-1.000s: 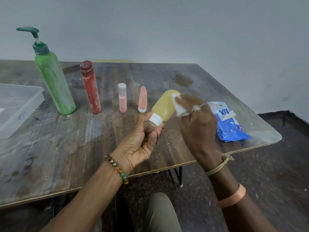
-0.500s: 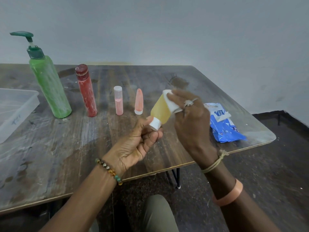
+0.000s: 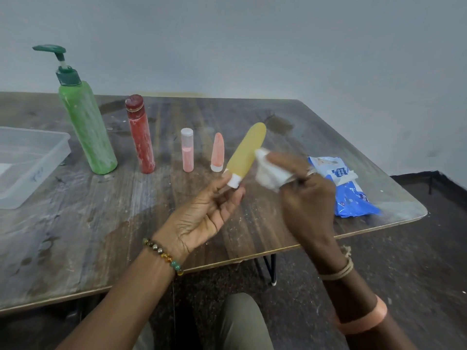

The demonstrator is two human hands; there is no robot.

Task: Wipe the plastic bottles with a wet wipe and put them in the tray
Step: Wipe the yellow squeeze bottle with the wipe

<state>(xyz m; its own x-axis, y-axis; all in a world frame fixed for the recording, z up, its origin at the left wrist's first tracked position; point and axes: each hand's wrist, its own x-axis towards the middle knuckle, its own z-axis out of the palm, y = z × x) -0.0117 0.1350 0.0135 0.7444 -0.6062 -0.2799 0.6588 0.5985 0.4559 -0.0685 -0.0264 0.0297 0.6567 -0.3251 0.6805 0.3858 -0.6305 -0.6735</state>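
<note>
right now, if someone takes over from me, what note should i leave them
Left hand pinches the yellow bottle by its white cap.
Right hand holds the wet wipe against its side.
Green bottle, red bottle, small pink bottle and pink cone bottle stand on the table, apparently unwiped.
No bottle shows in the tray.
Left: finish yellow, tray it, then the other four.

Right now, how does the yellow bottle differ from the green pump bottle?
The yellow bottle is held tilted, cap down, in the left hand; the green pump bottle stands upright on the table. Yellow has a white cap, green a dark pump. Neither is in the tray.
</note>
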